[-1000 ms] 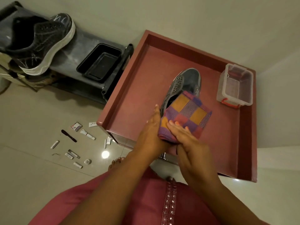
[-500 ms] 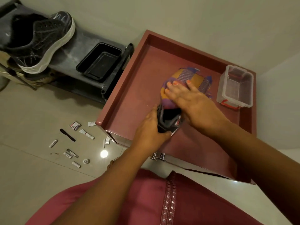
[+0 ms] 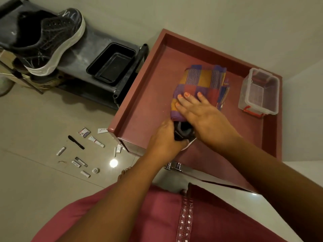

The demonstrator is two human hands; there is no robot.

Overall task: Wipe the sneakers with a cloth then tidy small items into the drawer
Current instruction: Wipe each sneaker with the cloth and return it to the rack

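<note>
My flat right hand (image 3: 201,112) presses the purple-orange checked cloth (image 3: 201,82) over the black sneaker (image 3: 183,131), whose heel my left hand (image 3: 166,138) grips.

Woven cloth, clear plastic, glossy tile

Checked woven cloth (image 3: 201,81), soft and matt; see-through plastic box (image 3: 260,95); matt black plastic tray (image 3: 111,63); matt maroon counter (image 3: 148,95); glossy floor (image 3: 35,180); shiny black sneaker (image 3: 47,39).

Bare worktop (image 3: 150,95) lies left of the cloth-covered sneaker (image 3: 201,88); a clear plastic box (image 3: 258,91) blocks the right side.
</note>
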